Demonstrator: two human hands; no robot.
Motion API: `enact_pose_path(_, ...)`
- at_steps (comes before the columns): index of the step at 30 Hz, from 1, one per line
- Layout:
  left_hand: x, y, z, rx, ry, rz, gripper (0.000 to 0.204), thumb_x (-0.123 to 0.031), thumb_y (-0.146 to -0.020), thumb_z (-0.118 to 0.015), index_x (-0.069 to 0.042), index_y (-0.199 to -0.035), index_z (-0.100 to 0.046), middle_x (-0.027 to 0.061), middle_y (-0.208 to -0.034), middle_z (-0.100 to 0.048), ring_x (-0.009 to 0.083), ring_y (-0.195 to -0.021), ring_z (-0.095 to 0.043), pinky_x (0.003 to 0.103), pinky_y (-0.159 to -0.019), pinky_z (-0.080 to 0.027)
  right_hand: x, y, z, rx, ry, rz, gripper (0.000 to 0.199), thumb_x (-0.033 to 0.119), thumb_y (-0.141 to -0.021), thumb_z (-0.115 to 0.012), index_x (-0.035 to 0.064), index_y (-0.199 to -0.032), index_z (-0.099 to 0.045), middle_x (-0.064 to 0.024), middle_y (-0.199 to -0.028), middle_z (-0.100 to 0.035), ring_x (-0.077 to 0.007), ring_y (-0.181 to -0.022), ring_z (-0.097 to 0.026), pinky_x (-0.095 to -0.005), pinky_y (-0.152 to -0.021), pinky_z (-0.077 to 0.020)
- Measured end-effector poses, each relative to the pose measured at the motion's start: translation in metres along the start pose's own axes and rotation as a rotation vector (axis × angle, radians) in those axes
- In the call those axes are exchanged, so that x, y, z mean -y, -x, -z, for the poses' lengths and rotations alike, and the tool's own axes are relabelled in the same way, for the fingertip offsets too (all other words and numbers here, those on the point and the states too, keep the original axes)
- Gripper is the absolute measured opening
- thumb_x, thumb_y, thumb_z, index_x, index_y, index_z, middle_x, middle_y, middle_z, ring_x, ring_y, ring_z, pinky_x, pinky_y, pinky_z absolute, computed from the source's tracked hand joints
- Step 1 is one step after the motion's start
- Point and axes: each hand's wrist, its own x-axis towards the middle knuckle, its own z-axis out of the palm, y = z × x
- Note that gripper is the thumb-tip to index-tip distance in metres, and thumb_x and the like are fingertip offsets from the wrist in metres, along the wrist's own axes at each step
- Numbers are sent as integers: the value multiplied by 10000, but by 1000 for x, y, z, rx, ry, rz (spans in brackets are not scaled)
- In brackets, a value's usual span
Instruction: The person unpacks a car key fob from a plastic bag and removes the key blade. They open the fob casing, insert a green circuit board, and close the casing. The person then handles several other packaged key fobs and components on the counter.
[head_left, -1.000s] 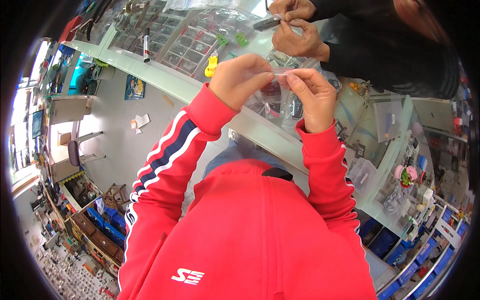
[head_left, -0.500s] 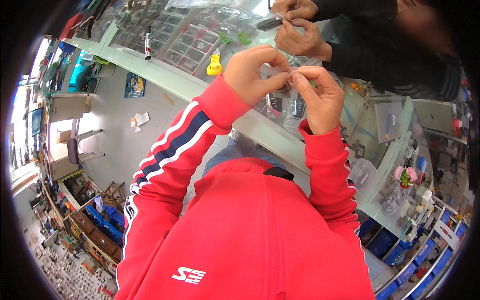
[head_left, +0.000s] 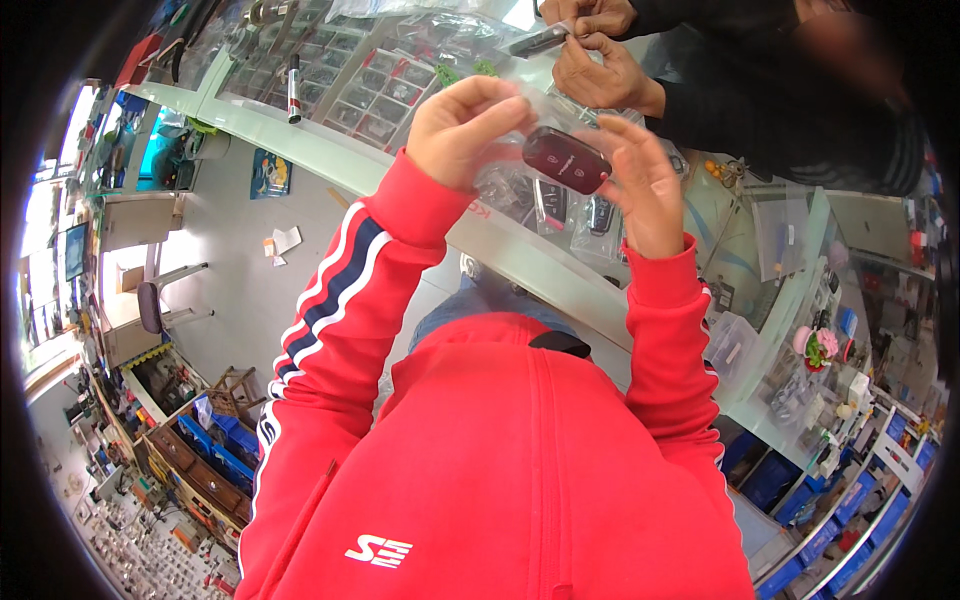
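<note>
A dark, glossy car key fob (head_left: 567, 160) in a clear plastic bag (head_left: 547, 107) is up between my hands, above the glass counter. My left hand (head_left: 468, 125) pinches the bag's upper left edge between thumb and fingers. My right hand (head_left: 645, 185), partly blurred, has its thumb and fingers around the fob's right end. Below them, a bagged car key (head_left: 551, 203) and another bagged key (head_left: 600, 215) lie on the counter. The bag's clear outline is hard to follow.
Across the glass counter (head_left: 350, 180), a co-worker's hands (head_left: 600, 75) hold a bagged dark key (head_left: 540, 42). A black-and-white marker pen (head_left: 294, 90) lies near compartment trays (head_left: 375, 100). At right are a clear plastic box (head_left: 730, 345) and a pink flower pot (head_left: 815, 345).
My hands have moved apart, the left one shifting left. The dark fob, earlier hidden by my hands, now shows between them. My left hand now covers the yellow object's place.
</note>
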Motion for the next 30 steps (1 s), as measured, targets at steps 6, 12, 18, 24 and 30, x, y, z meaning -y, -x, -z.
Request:
enact_pose_path(6,31,11,10,-66,201,-21,110,-115,-832,-558,-70,-923,-515,47,-917,-555,146,-868,-537,300,-716,-464,-20,14,2,53,-202,-134,292,84,-859,-528,-23,-1127,-483,-114,-972,-585,-190,-856,-593,-327,-711,-534)
enact_pose_path(12,48,29,14,32,230,-102,117,-62,-814,-552,-66,-923,-509,93,-994,-521,223,-906,-520,398,-797,-443,-14,13,5,20,-31,95,269,97,-819,-598,-12,-1059,-546,-89,-990,-573,-111,-806,-547,-250,-678,-511)
enact_pose_path(18,60,31,6,55,208,-124,126,1,-785,-567,-20,-905,-536,105,-974,-557,217,-921,-545,360,-814,-433,-11,11,15,10,-42,70,261,131,-846,-565,9,-1076,-548,-42,-931,-547,-88,-808,-520,-235,-673,-499)
enact_pose_path(24,66,28,-5,9,244,-86,128,20,-780,-568,8,-908,-557,106,-950,-581,192,-881,-566,323,-794,-445,-10,9,26,10,2,74,259,129,-848,-558,19,-1082,-548,-18,-878,-530,-68,-770,-507,-218,-652,-490)
enact_pose_path(30,59,26,-6,-4,240,8,129,-14,-810,-553,35,-929,-554,135,-926,-602,216,-862,-593,340,-787,-477,-14,11,32,-6,-11,61,245,135,-854,-551,16,-1068,-550,-17,-843,-544,-70,-730,-514,-217,-642,-489)
